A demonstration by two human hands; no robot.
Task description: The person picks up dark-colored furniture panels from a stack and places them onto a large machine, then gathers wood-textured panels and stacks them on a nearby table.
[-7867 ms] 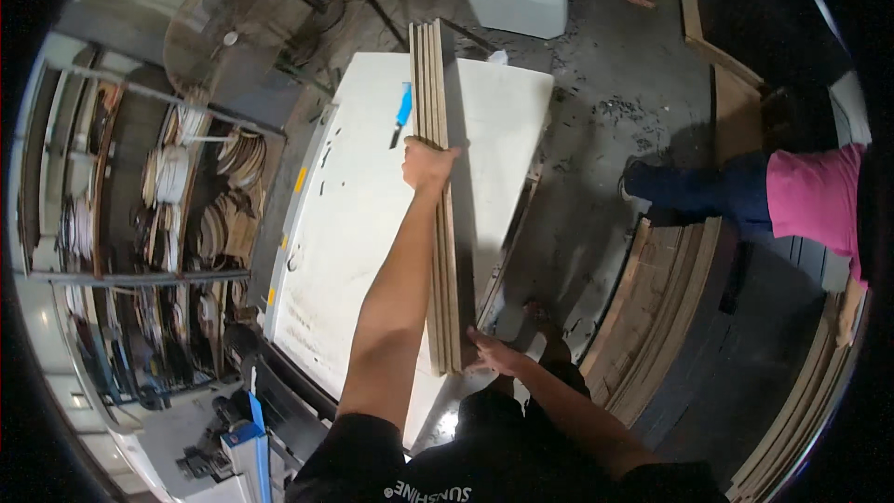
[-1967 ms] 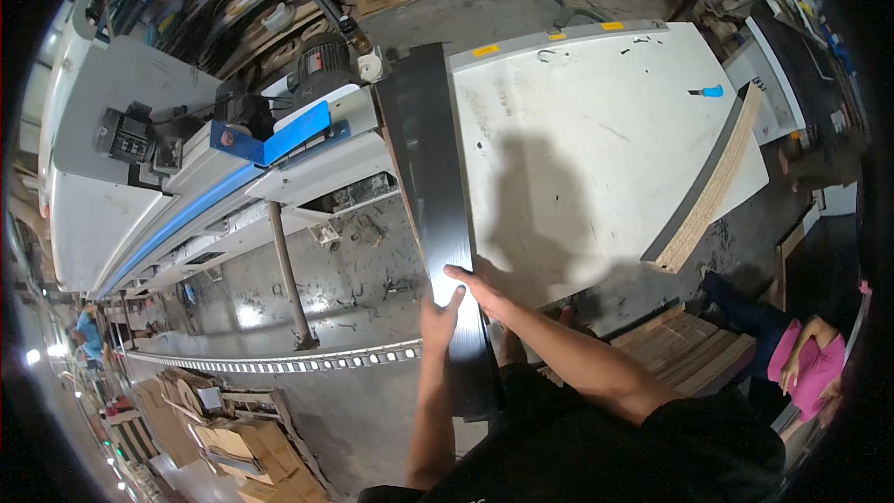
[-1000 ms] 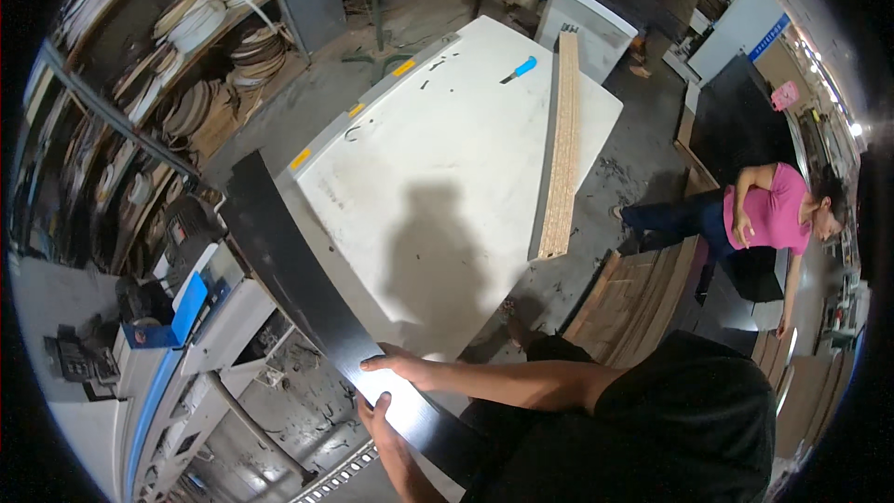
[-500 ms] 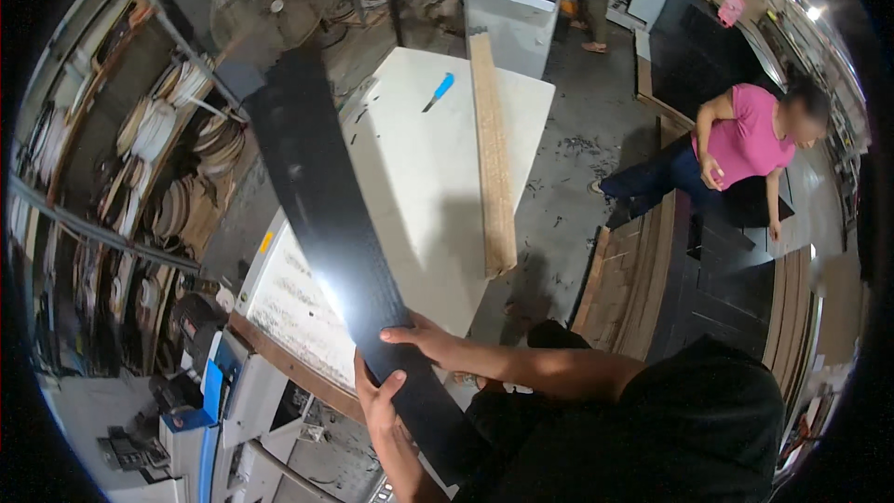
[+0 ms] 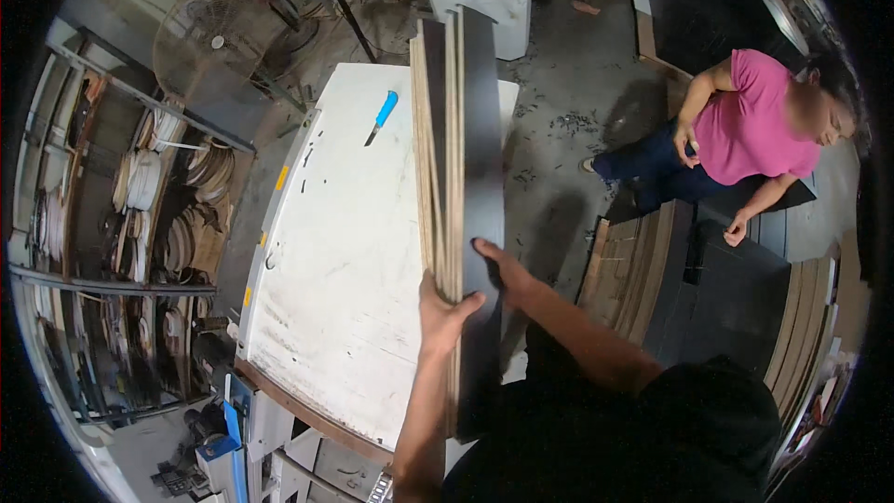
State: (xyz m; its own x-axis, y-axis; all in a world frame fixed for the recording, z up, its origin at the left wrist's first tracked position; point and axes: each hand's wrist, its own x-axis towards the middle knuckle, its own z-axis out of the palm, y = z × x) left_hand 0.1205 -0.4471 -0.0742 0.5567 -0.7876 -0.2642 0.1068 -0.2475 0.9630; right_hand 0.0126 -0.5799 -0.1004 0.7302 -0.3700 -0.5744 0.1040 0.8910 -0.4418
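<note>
My left hand (image 5: 445,317) is closed around the left, pale-edged side of a dark board (image 5: 482,149), its thumb lying on the dark face. My right hand (image 5: 507,278) grips the same board by its right edge, fingers bent over the face. Against the board's left side stand other long boards (image 5: 422,149) with raw light-brown edges. At the far end a narrow gap parts them from the held board. All of them lie lengthwise along the right side of a white worktable (image 5: 326,289). A utility knife (image 5: 383,114) with a blue handle lies on the table's far part.
A person (image 5: 754,121) in a pink top stands at right beside stacked dark panels (image 5: 736,303). Shelves of edging rolls (image 5: 140,186) line the left. A large fan (image 5: 216,42) stands at far left, a white-sided cabinet (image 5: 480,9) beyond the table. Dark scraps litter the floor.
The dark board has swung from leaning far left over the table to lying alongside the other boards at right. Both my hands moved right with it, still gripping.
</note>
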